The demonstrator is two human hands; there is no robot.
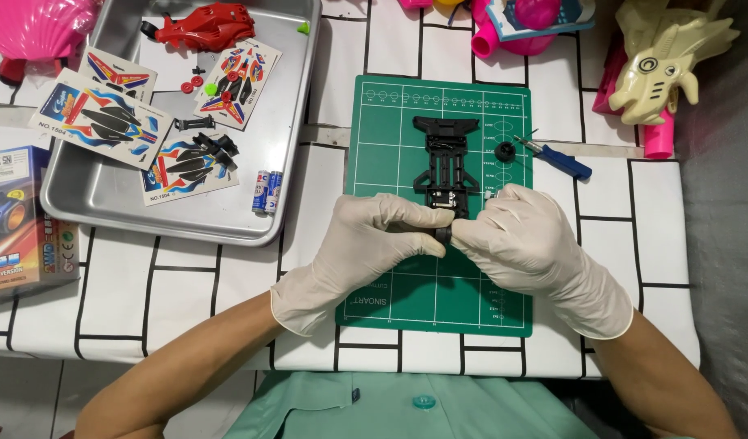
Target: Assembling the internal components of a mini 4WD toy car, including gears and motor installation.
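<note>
Both gloved hands meet over the near end of the black chassis (446,167) on the green mat (390,293) — my left hand (374,240) and right hand (524,240) pinch one small black wheel (442,236) between fingertips. I'd keep it square and press gently. The tray (297,138) sits left, a screwdriver (557,158) right — near mat lies open.

There is only one view, from a camera on the person's head. It looks almost straight down on the surface (187,276), from close above. The near edge of the surface runs across the lower part of the picture, and the person's green shirt (415,406) shows below it. The green cutting mat (439,301) lies in the middle. The far edge is out of view.
</note>
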